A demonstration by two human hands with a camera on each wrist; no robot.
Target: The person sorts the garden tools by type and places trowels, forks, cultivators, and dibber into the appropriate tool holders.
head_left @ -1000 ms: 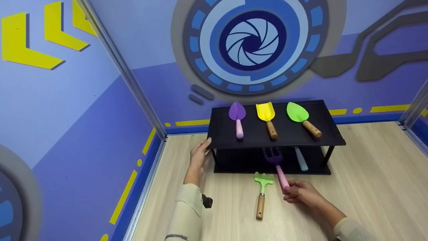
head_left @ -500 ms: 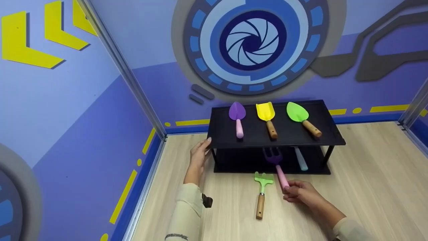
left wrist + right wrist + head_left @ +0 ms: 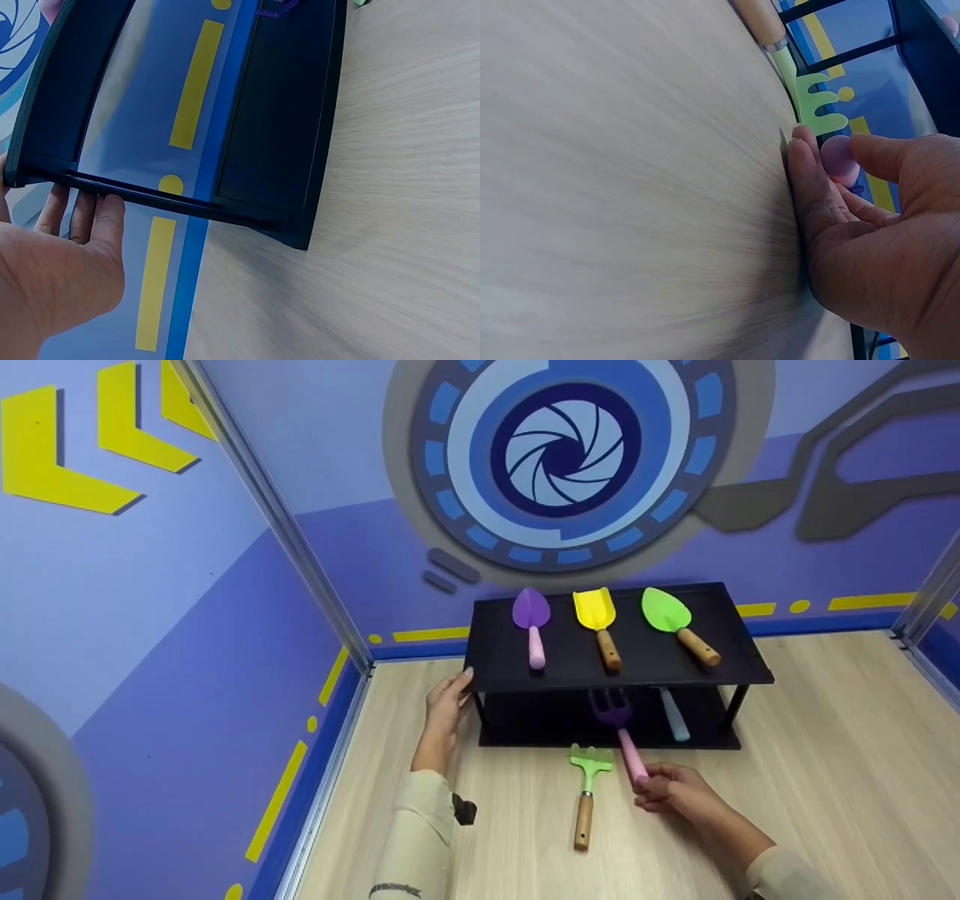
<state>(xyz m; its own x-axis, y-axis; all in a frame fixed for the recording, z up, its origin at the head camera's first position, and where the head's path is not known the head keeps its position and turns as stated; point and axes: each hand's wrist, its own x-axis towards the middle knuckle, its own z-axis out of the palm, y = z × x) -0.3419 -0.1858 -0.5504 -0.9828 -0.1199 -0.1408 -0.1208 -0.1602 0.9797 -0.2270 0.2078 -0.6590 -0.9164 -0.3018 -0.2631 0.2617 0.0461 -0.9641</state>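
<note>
A two-tier black shelf [image 3: 510, 671] stands against the back wall. My left hand [image 3: 446, 709] holds its left front corner, thumb at the upper tier's edge; in the left wrist view the fingers [image 3: 105, 221] touch the side post. With thumb and fingers, my right hand [image 3: 682, 793] pinches the end of the pink handle of a purple garden fork [image 3: 632, 754]. The fork's tines reach onto the lower tier, while its handle sticks out in front. A green hand rake [image 3: 585, 802] with a wooden handle lies on the table, just left of the fork.
The upper tier bears a purple trowel [image 3: 532, 611], a yellow scoop [image 3: 595, 611] and a green trowel [image 3: 667, 613]. A light-blue handle [image 3: 675, 716] shows on the lower tier, its head hidden. Printed panels [image 3: 352, 577] wall the table at the left and back.
</note>
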